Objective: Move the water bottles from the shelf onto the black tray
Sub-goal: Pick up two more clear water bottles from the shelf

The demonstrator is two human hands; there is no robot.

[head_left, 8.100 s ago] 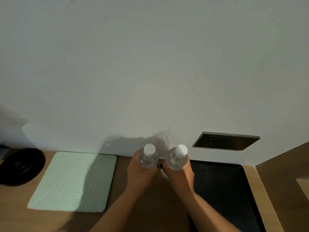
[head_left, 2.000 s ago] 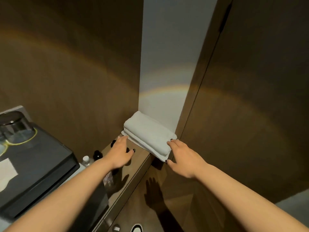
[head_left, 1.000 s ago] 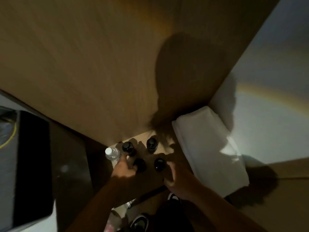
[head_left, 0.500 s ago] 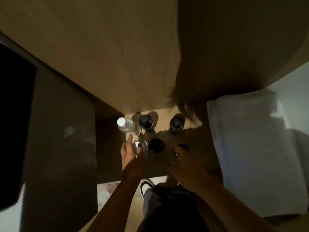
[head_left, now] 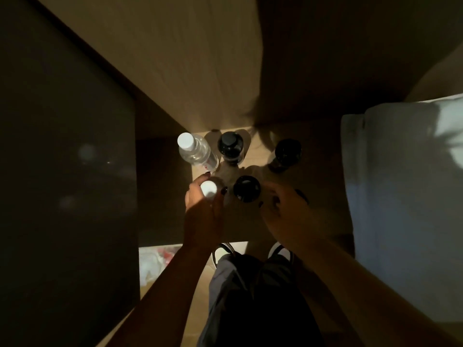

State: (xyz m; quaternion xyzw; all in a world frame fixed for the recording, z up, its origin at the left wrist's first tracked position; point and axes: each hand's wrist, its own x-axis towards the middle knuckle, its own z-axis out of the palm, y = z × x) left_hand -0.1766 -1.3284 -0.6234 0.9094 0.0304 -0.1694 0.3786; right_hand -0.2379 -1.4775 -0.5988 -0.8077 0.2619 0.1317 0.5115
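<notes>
Now left hand (head_left: 203, 211) grips water bottle (head_left: 208, 190); right hand (head_left: 288, 214) curled, contents unclear.

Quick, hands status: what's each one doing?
Left hand: gripping a white-capped bottle.
Right hand: curled over a dark-capped bottle; grip cannot be told.

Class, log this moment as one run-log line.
left hand: grips white-capped bottle | right hand: at a dark-capped bottle, grip unclear | shelf

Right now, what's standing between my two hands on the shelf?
In the head view, a dark-capped bottle stands between the left hand, which grips a white-capped water bottle, and the right hand.
</notes>
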